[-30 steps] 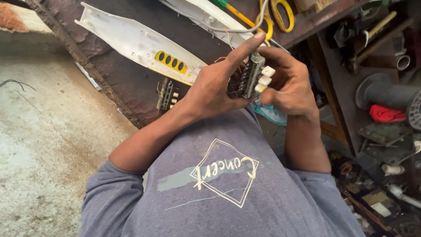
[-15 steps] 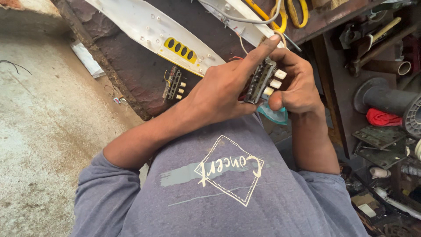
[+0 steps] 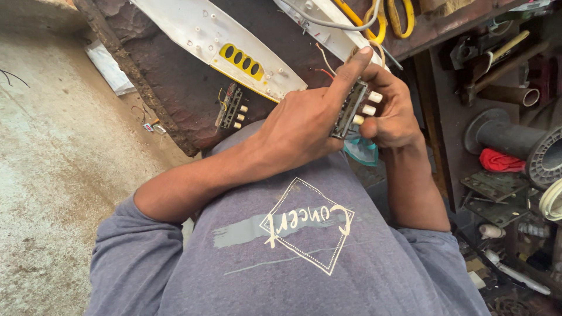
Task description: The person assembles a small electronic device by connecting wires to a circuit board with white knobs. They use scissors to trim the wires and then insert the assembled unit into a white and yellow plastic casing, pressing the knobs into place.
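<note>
We hold a small switch block (image 3: 350, 109) up in front of our chest, above the near edge of the dark workbench (image 3: 175, 82). It is a dark, narrow strip with 3 pale round push buttons sticking out of its right side. Our left hand (image 3: 298, 126) wraps its palm and thumb around the lower part of the block, with the index finger stretched straight up along its left face. Our right hand (image 3: 393, 111) closes on the block from the other side, its fingers curled just beside the buttons. Both hands have a tight grasp on the same piece.

Thin wires (image 3: 325, 61), 1 of them red, run from the top of the block toward the bench. A scrap of teal cloth (image 3: 362, 151) shows just under our hands.

On the bench lies a long white plastic panel (image 3: 199, 32) with a yellow patch holding 4 oval holes. Near it sits a second switch block (image 3: 232, 106), also with pale buttons, lying flat and well apart from our hands. Another white panel (image 3: 328, 26) lies farther back, with yellow-handled tools (image 3: 398, 17) beside it.

To the right, open shelves (image 3: 497, 193) hold clutter: a grey pipe fitting (image 3: 515, 143), a red rag (image 3: 500, 161) against it, and a hammer (image 3: 497, 55) above. We cannot tell what the smaller bits lower down are.
</note>
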